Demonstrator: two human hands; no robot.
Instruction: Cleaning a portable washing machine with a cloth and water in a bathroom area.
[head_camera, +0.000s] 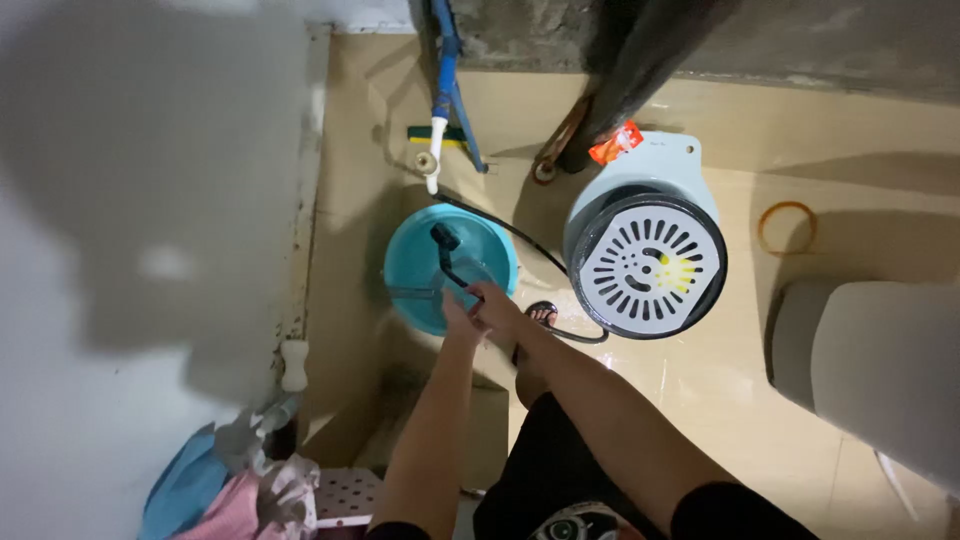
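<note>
A round teal bucket (420, 265) stands on the beige tiled floor, close to the white wall. Over it hangs a black spray nozzle (446, 245), its black hose (520, 237) curving off to the right. My right hand (497, 307) is closed around the lower end of the nozzle at the bucket's near rim. My left hand (460, 322) is pressed against the right hand from the left; its fingers are hidden. My foot in a sandal (541, 316) shows just behind the hands.
A light blue spinner tub with a white slotted lid (650, 265) stands right of the bucket. A blue pipe with a white tap (438, 110) runs down the far wall. An orange ring (787, 227), a grey-white appliance (880, 370), cloths (235, 490) and a white perforated stool (345, 495) lie around.
</note>
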